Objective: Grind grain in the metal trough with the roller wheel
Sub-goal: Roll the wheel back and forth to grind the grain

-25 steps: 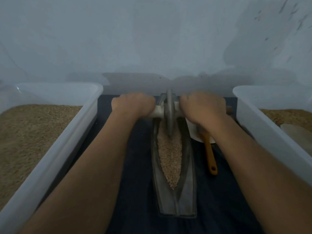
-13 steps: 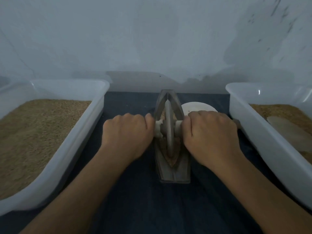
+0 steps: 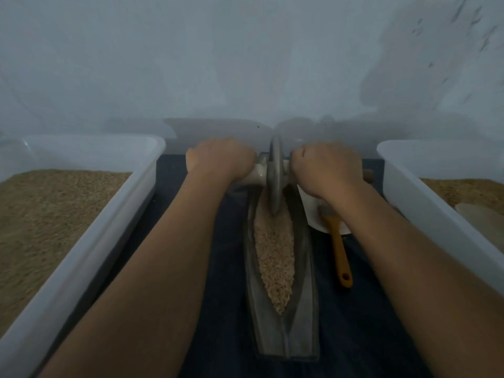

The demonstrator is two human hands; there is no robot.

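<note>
The roller wheel (image 3: 275, 177) is being held at the metal trough's (image 3: 305, 309) far end, its axle being gripped by the left hand (image 3: 221, 159) and the right hand (image 3: 326, 167), keeping it upright over the grain (image 3: 274, 257).

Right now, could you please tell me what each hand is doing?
Left hand: closed around the left end of the roller wheel axle.
Right hand: closed around the right end of the same axle.

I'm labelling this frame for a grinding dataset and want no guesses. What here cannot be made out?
All in the head view:
- Axle ends: hidden inside the left hand and right hand.
- Far end of the metal trough: behind the roller wheel and hands.
- White dish contents: covered by the right wrist.
- Brush bristles: mostly under the wrist.
- Right bin: cut by the frame edge.
</note>
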